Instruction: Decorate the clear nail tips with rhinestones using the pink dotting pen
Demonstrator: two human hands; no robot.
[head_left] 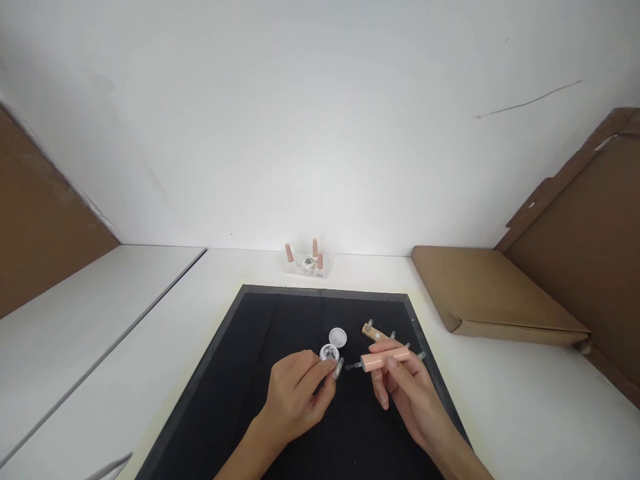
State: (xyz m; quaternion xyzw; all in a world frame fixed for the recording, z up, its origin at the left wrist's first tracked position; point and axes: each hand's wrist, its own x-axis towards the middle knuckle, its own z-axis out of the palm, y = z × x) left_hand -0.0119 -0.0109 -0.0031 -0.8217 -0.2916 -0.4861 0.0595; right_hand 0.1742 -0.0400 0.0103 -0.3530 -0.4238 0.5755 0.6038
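Between the thumb and finger of my left hand (303, 393) is a small glittery nail tip (339, 369), right beside an open round white jar (329, 353). The jar's lid (338, 338) lies just behind it on the black mat (295, 320). My right hand (405, 383) holds a pink brush handle (383, 359), its dark brush end pointing left at the nail tip, a short gap apart. Partly hidden behind my right hand is a wooden strip (377, 333) with several clear nail tips on it.
A clear tray (304, 271) with pink-capped bottles stands behind the mat by the wall. A closed cardboard box (500, 293) lies at the right, with a brown cardboard panel (585, 247) beyond it. Another panel (45, 220) stands at the left.
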